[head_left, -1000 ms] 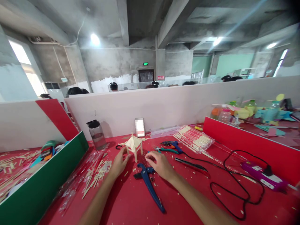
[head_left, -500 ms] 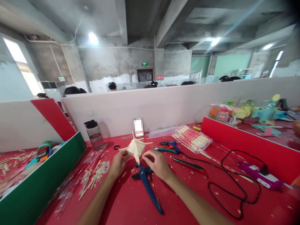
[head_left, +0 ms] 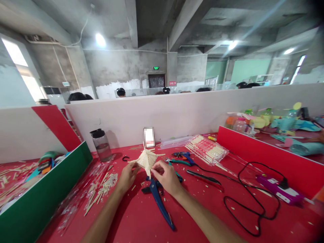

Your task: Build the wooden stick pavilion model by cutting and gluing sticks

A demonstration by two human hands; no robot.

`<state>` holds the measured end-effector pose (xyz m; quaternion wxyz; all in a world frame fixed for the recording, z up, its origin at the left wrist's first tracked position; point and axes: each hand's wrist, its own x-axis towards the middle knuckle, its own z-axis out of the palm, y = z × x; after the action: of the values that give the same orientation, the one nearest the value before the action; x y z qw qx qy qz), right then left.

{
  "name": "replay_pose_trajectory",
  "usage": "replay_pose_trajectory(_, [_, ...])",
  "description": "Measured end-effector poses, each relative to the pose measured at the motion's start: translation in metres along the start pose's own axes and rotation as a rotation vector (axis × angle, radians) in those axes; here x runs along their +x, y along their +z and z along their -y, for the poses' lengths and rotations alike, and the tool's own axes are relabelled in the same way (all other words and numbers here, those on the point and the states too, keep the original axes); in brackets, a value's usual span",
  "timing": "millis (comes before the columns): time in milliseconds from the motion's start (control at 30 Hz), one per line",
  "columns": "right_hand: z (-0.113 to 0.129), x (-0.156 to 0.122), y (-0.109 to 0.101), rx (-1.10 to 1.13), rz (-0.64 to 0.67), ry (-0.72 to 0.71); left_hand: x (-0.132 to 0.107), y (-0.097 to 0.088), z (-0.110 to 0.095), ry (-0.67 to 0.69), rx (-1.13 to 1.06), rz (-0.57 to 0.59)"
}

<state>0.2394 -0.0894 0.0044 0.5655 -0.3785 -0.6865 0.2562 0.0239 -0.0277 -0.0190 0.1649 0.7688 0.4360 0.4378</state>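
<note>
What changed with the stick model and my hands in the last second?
The stick model, upright on its legs before, is now tipped, roof toward the camera. The right hand left the table and pinches its lower edge; the left hand stayed at its left side. Blue cutters and water bottle stayed put.

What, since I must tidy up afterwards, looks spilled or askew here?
The stick model is tipped over, held between the left hand and right hand; stick offcuts lie strewn across the red table.

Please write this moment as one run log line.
left hand: holds stick model | right hand: pinches stick model | blue cutters: on red table
</note>
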Motion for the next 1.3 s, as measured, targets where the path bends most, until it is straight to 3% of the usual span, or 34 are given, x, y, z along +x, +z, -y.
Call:
replay_pose_trajectory(700, [-0.010,0.003,0.011,0.304,-0.125,0.146,0.001,0.007,0.006,-0.044,-0.035,0.002])
replay_pose_trajectory(1300, [-0.010,0.004,0.011,0.414,-0.103,0.235,0.001,0.004,-0.003,-0.077,-0.072,0.022])
